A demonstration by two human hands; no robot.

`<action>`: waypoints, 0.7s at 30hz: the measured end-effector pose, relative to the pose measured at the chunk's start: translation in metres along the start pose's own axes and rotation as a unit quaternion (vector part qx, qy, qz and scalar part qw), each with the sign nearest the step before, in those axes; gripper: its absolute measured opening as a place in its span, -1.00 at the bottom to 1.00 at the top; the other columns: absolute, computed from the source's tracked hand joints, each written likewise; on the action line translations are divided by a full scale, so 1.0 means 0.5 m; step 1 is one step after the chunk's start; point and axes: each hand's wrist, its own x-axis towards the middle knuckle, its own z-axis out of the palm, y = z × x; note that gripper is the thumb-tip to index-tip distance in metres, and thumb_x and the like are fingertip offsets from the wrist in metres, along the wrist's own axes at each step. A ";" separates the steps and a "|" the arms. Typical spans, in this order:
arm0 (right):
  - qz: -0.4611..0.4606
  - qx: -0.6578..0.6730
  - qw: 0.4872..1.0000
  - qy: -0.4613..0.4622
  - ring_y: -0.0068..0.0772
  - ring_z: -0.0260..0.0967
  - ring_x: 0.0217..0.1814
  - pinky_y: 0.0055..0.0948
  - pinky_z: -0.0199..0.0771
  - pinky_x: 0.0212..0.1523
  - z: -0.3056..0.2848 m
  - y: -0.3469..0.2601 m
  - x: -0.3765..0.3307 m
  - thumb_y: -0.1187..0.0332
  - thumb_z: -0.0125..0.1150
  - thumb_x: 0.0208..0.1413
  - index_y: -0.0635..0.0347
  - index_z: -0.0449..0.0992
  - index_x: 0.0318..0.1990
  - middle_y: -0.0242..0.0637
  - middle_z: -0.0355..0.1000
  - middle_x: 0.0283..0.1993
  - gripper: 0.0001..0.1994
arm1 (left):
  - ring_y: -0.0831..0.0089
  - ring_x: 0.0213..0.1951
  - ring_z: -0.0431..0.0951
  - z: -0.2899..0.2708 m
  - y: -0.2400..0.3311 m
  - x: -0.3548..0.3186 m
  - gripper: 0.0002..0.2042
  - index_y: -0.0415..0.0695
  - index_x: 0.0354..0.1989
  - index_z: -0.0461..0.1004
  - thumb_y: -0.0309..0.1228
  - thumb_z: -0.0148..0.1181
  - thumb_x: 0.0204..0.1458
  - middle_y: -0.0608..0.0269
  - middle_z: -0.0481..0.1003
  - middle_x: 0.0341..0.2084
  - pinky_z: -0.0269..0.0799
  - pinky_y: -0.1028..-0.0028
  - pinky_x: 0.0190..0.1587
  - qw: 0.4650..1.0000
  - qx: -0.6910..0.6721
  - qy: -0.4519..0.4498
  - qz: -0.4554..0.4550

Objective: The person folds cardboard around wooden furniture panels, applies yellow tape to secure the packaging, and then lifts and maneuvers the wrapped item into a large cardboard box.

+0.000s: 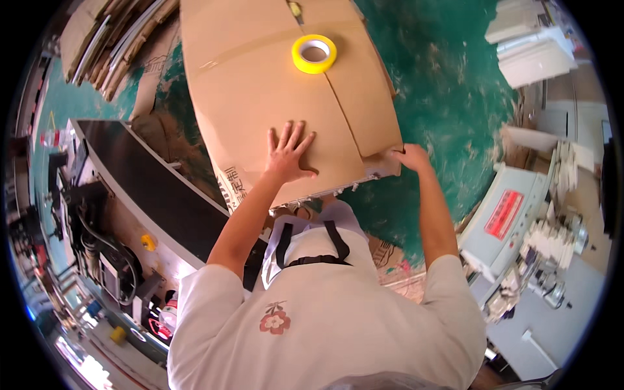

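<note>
Cardboard box [286, 97], a big one, sits on the green floor [448, 97] right in front of the person, with its long axis running straight away from them. Only the head view here. The left hand [287, 156] lies flat on the top panel near the box's near edge, fingers spread wide and pressing down, not gripping anything. The right hand [409, 158] is curled around the near right corner of the box, fingers hooked on the flap edge there; how tight it holds I can't tell. So both hands are at the near end, left on top, right at the corner.

A yellow tape roll [314, 54] rests on the box top along the centre seam, well beyond both hands toward the far end. A black conveyor [156, 188] runs just beside the box's left side, flattened cardboard sheets [117, 45] are stacked past it, and a grey machine [513, 214] stands well apart on the right.
</note>
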 end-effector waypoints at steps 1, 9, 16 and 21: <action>-0.008 -0.002 1.000 -0.007 0.04 0.56 -0.04 -0.07 0.56 -0.04 0.008 -0.001 -0.016 -0.27 0.19 0.02 -0.11 0.68 -0.07 -0.12 0.62 -0.09 -0.47 | 0.05 0.55 -0.28 0.006 0.005 -0.014 0.24 0.33 0.54 -0.07 0.35 0.41 -0.44 0.17 -0.23 0.56 -0.46 -0.38 0.41 1.000 0.008 -0.010 -0.009; 0.107 0.076 0.975 0.182 0.08 0.57 -0.17 -0.07 0.59 -0.15 0.075 -0.100 -0.026 -0.06 0.15 0.10 -0.14 0.70 -0.21 -0.10 0.61 -0.24 -0.67 | 0.02 0.53 -0.13 0.092 0.052 -0.037 -0.26 0.35 0.50 0.06 -0.46 0.02 0.10 0.20 -0.06 0.53 -0.31 -0.58 0.29 0.990 0.113 0.069 -0.041; -0.074 0.663 0.742 0.066 -0.24 0.49 0.05 -0.23 0.43 0.13 0.156 0.020 -0.008 0.17 0.40 0.05 0.22 0.49 0.11 -0.18 0.54 0.05 -0.49 | 0.02 0.53 -0.11 0.085 0.057 -0.031 -0.24 0.33 0.49 0.09 -0.48 0.05 0.06 0.22 -0.04 0.53 -0.34 -0.55 0.30 0.992 0.082 0.085 -0.038; -0.046 0.780 0.621 0.065 -0.30 0.28 0.29 -0.28 0.26 0.29 0.207 -0.052 0.006 0.12 0.45 0.11 0.26 0.30 0.30 -0.19 0.36 0.27 -0.31 | 0.05 0.54 -0.15 0.091 0.059 -0.031 -0.04 0.32 0.50 0.08 -0.53 0.23 -0.20 0.19 -0.08 0.54 -0.29 -0.49 0.33 0.989 0.101 0.100 -0.029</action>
